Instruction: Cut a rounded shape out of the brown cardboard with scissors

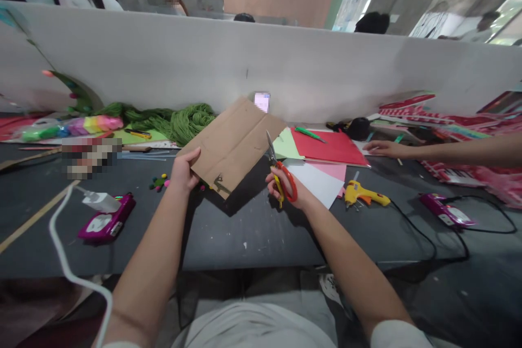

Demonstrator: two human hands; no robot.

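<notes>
My left hand [186, 171] is closed on the left corner of a brown cardboard piece [234, 144], thumb on top and fingers hidden beneath. The cardboard is tilted above the table, with a crease across it and a dark mark near its lower corner. In my right hand [290, 187] is a pair of scissors [286, 179] with one red-orange and one yellow handle. Their blades point up and away, beside the right edge of the cardboard. Whether the blades touch that edge I cannot tell.
Green yarn [190, 124] lies behind the cardboard. Coloured paper [330, 145] and a yellow glue gun [362, 194] are on the right. Purple power strips [106, 221] stand at both sides, with cables trailing. Another person's hand [383, 148] reaches in from the right. A white partition [163, 54] bounds the table.
</notes>
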